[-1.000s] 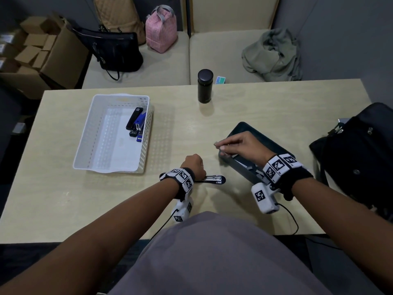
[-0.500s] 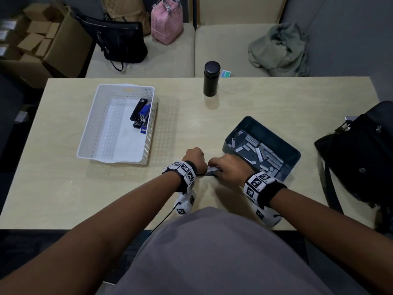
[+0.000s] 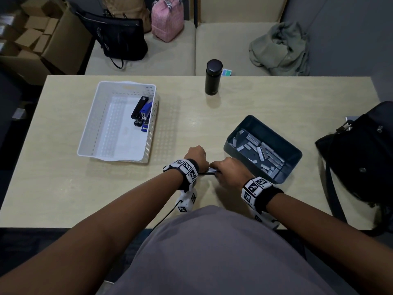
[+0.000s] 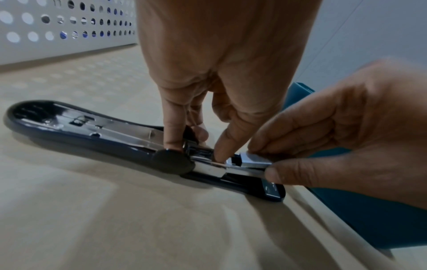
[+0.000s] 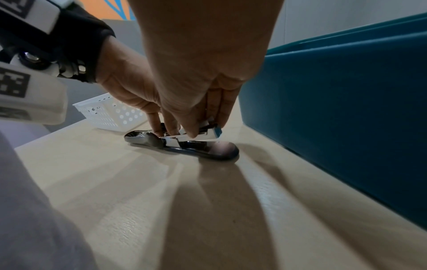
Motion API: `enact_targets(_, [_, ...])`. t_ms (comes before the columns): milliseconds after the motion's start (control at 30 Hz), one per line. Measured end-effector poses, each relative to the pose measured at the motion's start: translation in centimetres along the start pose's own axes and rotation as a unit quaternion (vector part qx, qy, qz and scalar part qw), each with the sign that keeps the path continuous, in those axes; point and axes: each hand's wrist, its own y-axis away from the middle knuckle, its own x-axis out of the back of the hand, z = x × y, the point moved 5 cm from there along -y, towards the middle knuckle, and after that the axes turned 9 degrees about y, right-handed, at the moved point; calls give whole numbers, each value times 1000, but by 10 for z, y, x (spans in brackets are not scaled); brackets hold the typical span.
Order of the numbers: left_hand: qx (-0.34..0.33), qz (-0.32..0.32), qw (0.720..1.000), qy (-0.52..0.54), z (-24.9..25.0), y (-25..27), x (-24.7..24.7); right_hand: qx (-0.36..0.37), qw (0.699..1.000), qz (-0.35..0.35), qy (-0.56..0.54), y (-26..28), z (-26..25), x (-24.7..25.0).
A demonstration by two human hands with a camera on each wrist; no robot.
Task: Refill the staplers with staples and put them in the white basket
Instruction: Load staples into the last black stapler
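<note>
Since a second ago the right hand (image 3: pixel 228 170) has left the teal bin (image 3: pixel 294 160) of staples (image 3: pixel 262 150) and come down beside the left hand (image 3: pixel 196 155), a staple strip (image 4: pixel 255 160) pinched in its fingertips over the open stapler (image 4: pixel 92 135). That stapler lies flat on the table (image 3: pixel 63 188) just left of the bin, its long axis running left to right beneath both hands. The left hand's curled fingers grip its hinge and magazine; the white basket (image 3: pixel 89 133), already holding staplers, sits further left.
</note>
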Motion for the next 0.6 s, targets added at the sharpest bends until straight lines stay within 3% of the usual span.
enact_targets(600, [-4,-7,1000,-12,0,-2,-1,-26,997,-21,-69,-2,7,0])
